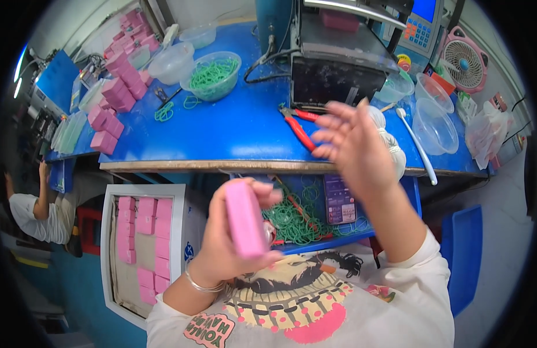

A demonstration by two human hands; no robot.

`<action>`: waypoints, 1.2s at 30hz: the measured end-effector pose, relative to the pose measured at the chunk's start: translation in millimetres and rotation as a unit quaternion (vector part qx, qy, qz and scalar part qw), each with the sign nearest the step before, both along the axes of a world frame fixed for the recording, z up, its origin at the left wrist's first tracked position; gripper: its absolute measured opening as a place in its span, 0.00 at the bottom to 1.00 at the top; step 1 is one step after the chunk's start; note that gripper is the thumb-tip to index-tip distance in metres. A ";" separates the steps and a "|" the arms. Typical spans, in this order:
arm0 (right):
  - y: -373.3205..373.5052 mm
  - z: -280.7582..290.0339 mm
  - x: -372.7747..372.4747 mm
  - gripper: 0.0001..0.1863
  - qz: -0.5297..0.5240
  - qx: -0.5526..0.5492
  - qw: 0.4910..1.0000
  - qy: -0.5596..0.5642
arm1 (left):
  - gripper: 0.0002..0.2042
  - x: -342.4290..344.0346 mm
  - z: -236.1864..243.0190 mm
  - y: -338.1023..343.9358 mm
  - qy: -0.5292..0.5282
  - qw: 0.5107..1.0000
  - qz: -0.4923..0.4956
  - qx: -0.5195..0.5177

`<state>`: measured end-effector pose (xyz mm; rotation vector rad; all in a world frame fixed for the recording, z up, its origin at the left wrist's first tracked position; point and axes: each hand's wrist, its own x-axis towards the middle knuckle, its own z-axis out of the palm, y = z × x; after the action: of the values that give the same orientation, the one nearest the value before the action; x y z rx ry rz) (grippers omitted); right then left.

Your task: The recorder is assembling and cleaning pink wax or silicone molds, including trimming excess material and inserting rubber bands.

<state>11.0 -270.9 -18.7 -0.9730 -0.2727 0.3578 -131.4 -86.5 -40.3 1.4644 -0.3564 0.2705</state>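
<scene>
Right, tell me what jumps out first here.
A left hand grips a pink block upright at bottom centre, while the right hand hovers open, its fingers spread above the blue table. More pink blocks fill a white box at lower left, and green rubber bands heap in a tray below the table's edge.

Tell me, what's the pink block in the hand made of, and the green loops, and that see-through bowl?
The pink block in the left hand looks matte and soft-edged, maybe foam or wrapped card; hard to tell. The green loops look like thin rubber bands: they curl and tangle limply. The see-through bowl looks like thin clear plastic, glossy, with the loops showing through its wall.
</scene>
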 end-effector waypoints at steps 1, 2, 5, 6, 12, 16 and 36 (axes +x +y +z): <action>-8.2 29.5 10.3 0.32 -0.070 -0.049 0.996 0.022 | 0.44 -8.5 8.2 3.8 0.088 0.986 -0.055 -0.128; -21.2 37.4 31.6 0.34 -0.068 -0.025 0.997 0.017 | 0.47 -4.9 6.2 5.6 0.099 0.956 -0.103 -0.258; -45.8 51.8 71.1 0.28 -0.022 -0.021 0.999 0.041 | 0.38 -0.5 -3.8 9.8 0.153 0.931 -0.109 -0.312; -49.1 53.4 73.7 0.28 -0.023 -0.019 0.999 0.034 | 0.38 0.0 -3.5 8.7 0.148 0.933 -0.112 -0.309; -55.8 34.1 10.5 0.23 0.067 -0.006 0.997 -0.032 | 0.38 -2.0 0.5 13.5 0.146 0.952 -0.011 -0.268; -71.9 22.0 -22.3 0.25 0.257 0.169 0.950 0.052 | 0.46 1.2 3.5 29.5 0.064 0.992 0.107 0.008; -22.2 -51.5 -73.0 0.38 0.490 0.029 0.846 0.208 | 0.37 76.0 8.6 60.1 -0.126 0.852 0.309 0.403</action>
<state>-62.1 -293.1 -70.2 -0.6017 -0.3658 1.4755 -55.3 -26.3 -31.7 2.3743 -0.1930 0.9230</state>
